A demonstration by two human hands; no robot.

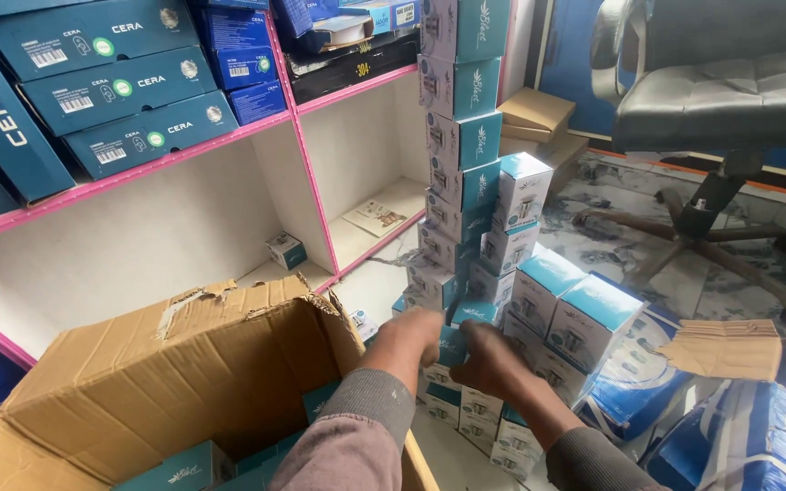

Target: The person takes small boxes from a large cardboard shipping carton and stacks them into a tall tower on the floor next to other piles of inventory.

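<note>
Both hands, left hand (pixel 408 336) and right hand (pixel 493 356), closed together on a small teal-and-white box (pixel 452 345) low in the floor stacks. A tall stack (pixel 461 136) already stood; a few boxes remained in the cardboard carton (pixel 184 364).

We record the small boxes (pixel 462 145) in the tall stack as white with teal tops and teal corner panels. The open carton (pixel 184 382) is plain brown cardboard with pale tape scraps. The shelf (pixel 166 232) is white inside, its edges and dividers pink. The long boxes (pixel 125 86) on the upper shelf are dark blue with white labels and green dots. The chair (pixel 730 86) has a black seat. The floor (pixel 620 245) is grey-white marbled. Both sleeves (pixel 357 427) are grey-brown.
</note>
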